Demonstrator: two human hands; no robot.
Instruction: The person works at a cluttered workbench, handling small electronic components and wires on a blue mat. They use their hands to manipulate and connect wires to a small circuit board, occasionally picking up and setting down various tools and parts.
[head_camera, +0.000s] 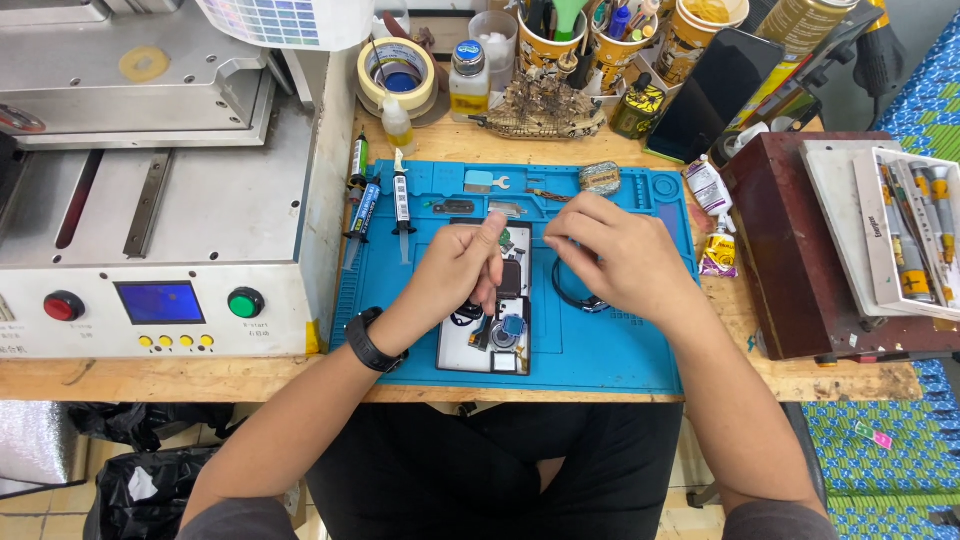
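- An opened phone (487, 335) lies back-up on the blue mat (600, 350), at the mat's centre-left; its inner parts and a small blue-lensed module are exposed.
- The left hand (458, 270) is held just above the phone's upper half, fingers curled together into a loose fist with the thumb raised toward 12 o'clock; whether something small is pinched inside cannot be told.
- The right hand (615, 255) is held at 3 o'clock from the left, fingers bent and drawn toward the thumb at the fingertips (560, 228), as if something tiny is pinched; the item itself is too small to be made out.
- A black ring (575, 298) is partly covered by the right palm, just beside the phone at its 3 o'clock.
- Small plates and a tiny wrench (497, 183) are laid along the mat's top trays at 12 o'clock; syringes (400, 205) lie at 10 o'clock.
- The step in hand is judged to be disassembly or refitting of a small internal part, midway through the work.
- A fine, steady placement over the open phone is called for next, with both hands kept close and low.
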